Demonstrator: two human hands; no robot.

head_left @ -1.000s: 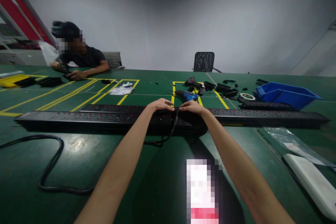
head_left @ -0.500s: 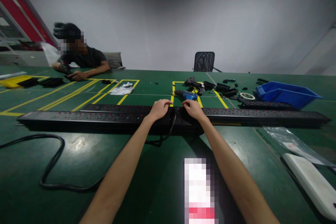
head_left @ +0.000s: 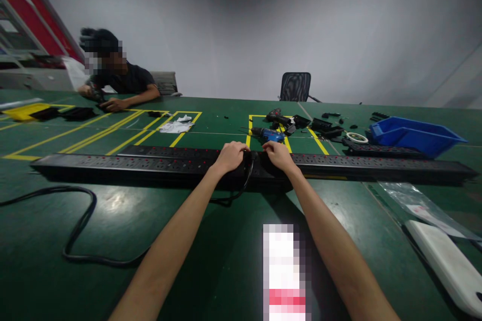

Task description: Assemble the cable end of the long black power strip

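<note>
Long black power strips (head_left: pixel 361 163) with rows of sockets and red dots lie side by side across the green table. My left hand (head_left: pixel 232 155) rests with curled fingers on the strips just left of their middle. On the other side of a black cable (head_left: pixel 248 175), my right hand (head_left: pixel 277 155) bends its fingers over the strips' black middle part. Both hands' fingers are closed; what lies under the fingertips is too small to make out. The cable comes out between the hands and loops down in front.
Beyond the strips lie a blue drill (head_left: pixel 268 134), a second drill (head_left: pixel 279 118), black parts and a blue bin (head_left: pixel 414 135). A lit screen (head_left: pixel 282 271) and a white case (head_left: pixel 444 266) are nearer. A person (head_left: pixel 124 77) sits far left.
The view has shifted slightly, so the strips' left end appears a little further right and higher. Both hands stay at the middle of the strips.
</note>
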